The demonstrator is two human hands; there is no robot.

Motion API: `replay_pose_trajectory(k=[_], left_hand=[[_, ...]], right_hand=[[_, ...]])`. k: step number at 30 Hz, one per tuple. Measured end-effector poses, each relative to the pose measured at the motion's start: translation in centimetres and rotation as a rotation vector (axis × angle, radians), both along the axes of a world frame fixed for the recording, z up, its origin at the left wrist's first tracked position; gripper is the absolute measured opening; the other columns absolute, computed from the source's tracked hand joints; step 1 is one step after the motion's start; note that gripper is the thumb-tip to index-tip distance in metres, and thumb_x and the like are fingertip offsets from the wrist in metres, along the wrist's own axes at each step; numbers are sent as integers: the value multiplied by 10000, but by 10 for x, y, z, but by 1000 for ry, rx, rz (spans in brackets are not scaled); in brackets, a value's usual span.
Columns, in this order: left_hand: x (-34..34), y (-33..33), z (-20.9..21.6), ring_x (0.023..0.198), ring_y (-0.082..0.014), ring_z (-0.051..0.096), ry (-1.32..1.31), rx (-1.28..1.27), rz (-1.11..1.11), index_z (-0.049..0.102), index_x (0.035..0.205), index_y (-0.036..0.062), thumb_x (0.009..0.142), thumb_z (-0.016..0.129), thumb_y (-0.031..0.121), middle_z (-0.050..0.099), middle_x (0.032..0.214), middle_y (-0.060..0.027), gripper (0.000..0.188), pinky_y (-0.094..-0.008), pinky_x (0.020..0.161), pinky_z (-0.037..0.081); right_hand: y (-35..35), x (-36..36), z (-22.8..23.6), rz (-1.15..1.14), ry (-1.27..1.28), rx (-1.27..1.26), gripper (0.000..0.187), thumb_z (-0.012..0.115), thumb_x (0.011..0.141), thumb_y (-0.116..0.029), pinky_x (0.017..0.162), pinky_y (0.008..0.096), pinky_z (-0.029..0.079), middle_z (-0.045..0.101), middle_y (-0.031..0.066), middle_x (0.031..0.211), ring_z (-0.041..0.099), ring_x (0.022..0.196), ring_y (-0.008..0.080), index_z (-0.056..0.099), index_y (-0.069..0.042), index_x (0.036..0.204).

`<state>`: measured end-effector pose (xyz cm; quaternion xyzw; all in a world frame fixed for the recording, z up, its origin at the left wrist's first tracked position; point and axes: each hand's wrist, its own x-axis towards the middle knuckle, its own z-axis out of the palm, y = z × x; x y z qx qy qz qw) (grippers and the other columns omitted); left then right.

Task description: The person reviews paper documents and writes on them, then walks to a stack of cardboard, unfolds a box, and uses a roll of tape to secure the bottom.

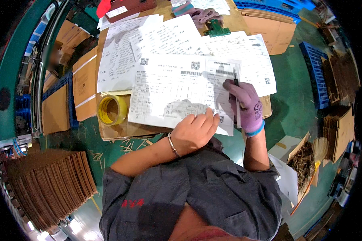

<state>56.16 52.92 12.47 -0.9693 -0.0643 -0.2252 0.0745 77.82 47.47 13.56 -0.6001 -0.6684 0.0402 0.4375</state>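
Observation:
A white printed form (165,90) with square codes and tables lies near the table's front edge, over other papers. My bare left hand (194,130), a bracelet on its wrist, rests on the form's lower edge with fingers stretched over the paper and nothing seen in them. At the form's right side, my right hand (249,105) wears a light purple glove with a blue cuff. Its fingers close around a dark, slim pen (235,75) held upright over the sheet; the pen's tip is hard to make out.
Yellow tape roll (112,109) stands left of the form. Handwritten sheets (122,52) lie behind it, with a green clip (216,29) and a purple glove (205,15) farther back. Cardboard stacks (52,188) stand at lower left; a box of scraps (303,162) is at right.

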Motion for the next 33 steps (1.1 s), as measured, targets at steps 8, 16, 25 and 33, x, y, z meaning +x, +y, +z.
replay_pose_trajectory(k=[8,16,25,33], left_hand=[[-5,13,4,866,-192,593,101,-70,81,639,1185,-22,830,541,179,671,1189,-166,420,-313,660,434],[-50,35,34,973,-273,673,-278,-222,-35,675,1050,-9,724,712,20,701,1132,-151,330,-344,794,562],[-96,51,16,993,-246,659,-101,-372,-77,677,1024,98,744,710,65,711,1144,-55,284,-360,843,533],[-103,41,-5,909,-208,637,-45,-454,98,685,992,103,716,699,107,674,1000,-10,276,-343,741,494]], right_hand=[[5,11,-8,-45,192,-79,383,584,848,79,885,349,524,693,150,1104,666,990,236,646,-33,1208],[-7,53,-40,-49,646,177,655,713,876,-60,1067,437,454,475,210,1480,515,1332,318,405,-32,1453],[-6,33,-12,225,-184,92,223,778,706,-139,997,447,478,718,27,1028,585,1147,317,730,-170,922],[-32,16,-30,281,-279,-46,231,692,747,-154,947,487,488,697,37,1022,615,1088,323,686,-171,977]])
